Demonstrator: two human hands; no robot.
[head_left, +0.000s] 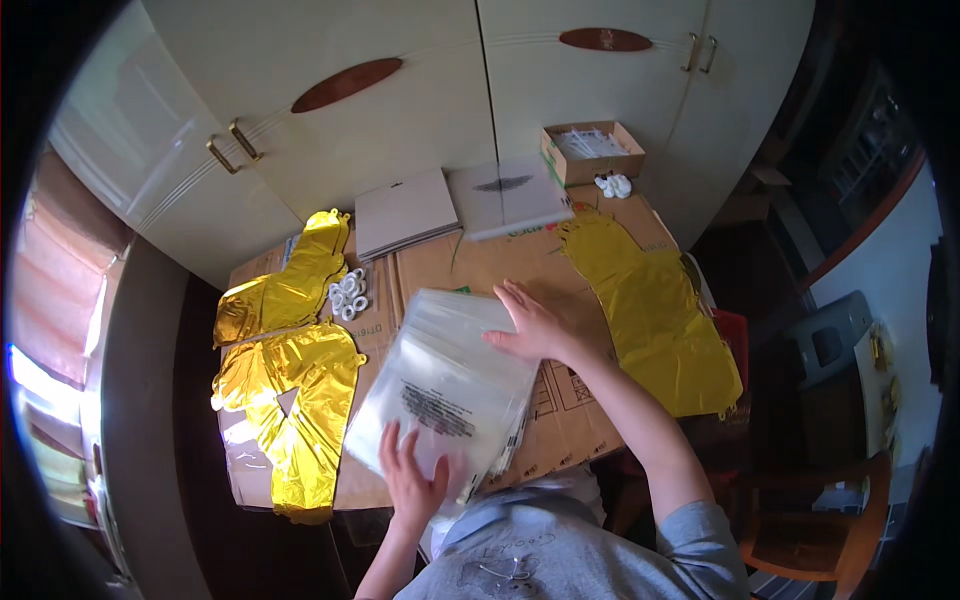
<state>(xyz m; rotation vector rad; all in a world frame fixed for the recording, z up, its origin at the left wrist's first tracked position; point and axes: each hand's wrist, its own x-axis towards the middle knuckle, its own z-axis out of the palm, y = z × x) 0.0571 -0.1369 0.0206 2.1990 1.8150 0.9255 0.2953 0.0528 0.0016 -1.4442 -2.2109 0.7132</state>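
A stack of clear plastic bags (450, 360) with dark print lies at a slant in the middle of the cardboard-covered table, its lower corner near my body. My left hand (412, 480) is over the near end of the stack, fingers stretched and thumb apart. At the far right edge of the bags is my right hand (528, 325), its fingers spread and resting against them. Neither hand is wrapped round anything. Flat gold foil balloons lie on both sides: an upper left one (285, 285), a lower left one (310, 400) and a right one (660, 325).
Small white rings (348, 293) are heaped beside the left balloons. Grey-brown card sheets (405, 215) and another clear bag (510, 200) lie at the back. A cardboard box (628, 168) holds thin white sticks, with a white bundle (613, 186) before it. Cabinets stand behind; a wooden chair (870, 510) is right.
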